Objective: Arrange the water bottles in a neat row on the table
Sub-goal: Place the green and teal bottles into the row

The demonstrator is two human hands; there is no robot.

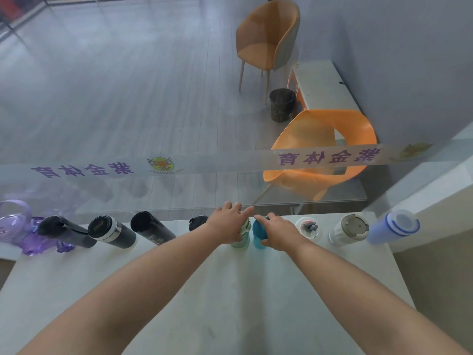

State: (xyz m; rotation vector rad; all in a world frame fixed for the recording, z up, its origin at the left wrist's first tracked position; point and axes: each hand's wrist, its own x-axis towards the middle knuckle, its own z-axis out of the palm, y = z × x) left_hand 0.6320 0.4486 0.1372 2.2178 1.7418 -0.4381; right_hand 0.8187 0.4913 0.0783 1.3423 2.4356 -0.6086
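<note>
1. Far left, at the table's [230, 303] back edge: a translucent purple jug [15, 224] with a loop handle, partly cut off by the frame.
2. Next right: a black bottle with a strap [65, 231], then a black tumbler with a silver band [111, 230], then a plain black flask [151, 226], all leaning away in the wide-angle view, set just beside one another.
3. Further right: a small black-capped bottle [197, 222], mostly hidden behind the left forearm.
4. Centre: left hand [227, 224] laid over the top of a pale green bottle [242, 238], fingers curled round its cap, index finger stretched forward; grip closed on the bottle.
5. Touching or just beside it: a teal bottle [259, 233], with the right hand [277, 233] wrapped round its upper part, thumb on the near side, fingers over the lid.
6. Right of the hands: a clear bottle with a red-and-grey spout [308, 228], then a white bottle with a metal-grey lid [348, 230].
7. Far right, near the table corner: a light blue bottle with a white cap [394, 226].
8. Behind the row: a glass pane with a frosted band of purple lettering [329, 156]; through it, two orange chairs [320, 160] and a dark bin [281, 105].
</note>
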